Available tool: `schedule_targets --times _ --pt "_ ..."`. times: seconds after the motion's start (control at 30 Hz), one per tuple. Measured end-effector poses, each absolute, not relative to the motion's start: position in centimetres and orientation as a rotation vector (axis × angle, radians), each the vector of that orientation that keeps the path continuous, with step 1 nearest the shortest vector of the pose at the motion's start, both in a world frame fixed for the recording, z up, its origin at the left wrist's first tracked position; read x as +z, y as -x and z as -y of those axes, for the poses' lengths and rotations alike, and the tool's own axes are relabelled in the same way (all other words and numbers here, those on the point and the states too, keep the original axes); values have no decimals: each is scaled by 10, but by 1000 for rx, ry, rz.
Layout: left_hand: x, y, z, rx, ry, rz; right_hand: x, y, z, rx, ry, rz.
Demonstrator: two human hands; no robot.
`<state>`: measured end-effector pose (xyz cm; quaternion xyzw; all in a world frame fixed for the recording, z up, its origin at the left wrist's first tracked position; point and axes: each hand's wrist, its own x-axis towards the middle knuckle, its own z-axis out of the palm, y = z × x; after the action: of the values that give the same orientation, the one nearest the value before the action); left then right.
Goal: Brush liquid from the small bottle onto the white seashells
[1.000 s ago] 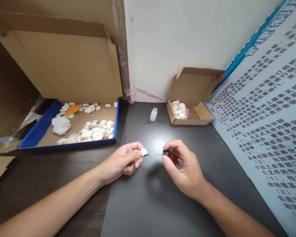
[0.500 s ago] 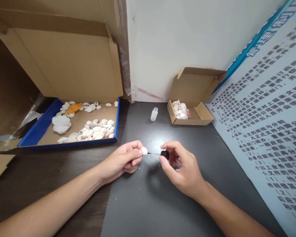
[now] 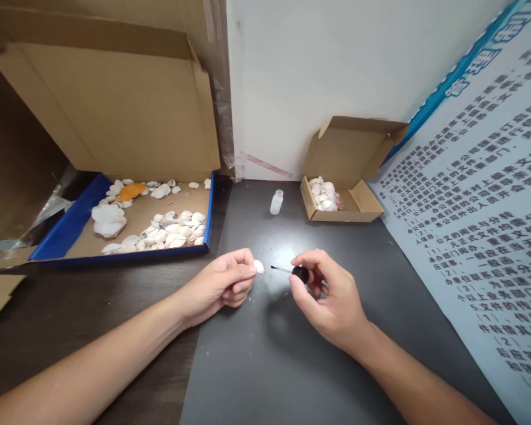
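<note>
Between thumb and forefinger, my left hand (image 3: 225, 278) pinches a small white seashell (image 3: 259, 267) above the dark mat. My right hand (image 3: 330, 292) grips the black cap of a small brush (image 3: 300, 273). Its thin pale stem points left, and the dark bristle tip stops a little short of the shell. Farther back stands an uncapped small bottle (image 3: 277, 202), upright, with whitish content.
At the left, an open cardboard box with blue sides (image 3: 209, 221) holds many shells, one of them orange. A smaller open cardboard box (image 3: 345, 217) with white shells stands at the back right. A printed poster (image 3: 469, 195) slants along the right side.
The brush tip has come away from the shell as my right hand moved slightly right. My left hand still holds the shell in nearly the same place.
</note>
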<state>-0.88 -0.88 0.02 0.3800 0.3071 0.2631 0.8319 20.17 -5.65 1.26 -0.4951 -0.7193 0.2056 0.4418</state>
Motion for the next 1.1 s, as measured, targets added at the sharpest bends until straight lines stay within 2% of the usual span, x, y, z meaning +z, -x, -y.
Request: schedule_targets --times 0.93,1.1 --pt "-1 4 7 626 -727 -628 11 -202 56 582 1167 1716" --pt "-3 7 10 617 -733 -623 9 -200 55 595 1284 1692"
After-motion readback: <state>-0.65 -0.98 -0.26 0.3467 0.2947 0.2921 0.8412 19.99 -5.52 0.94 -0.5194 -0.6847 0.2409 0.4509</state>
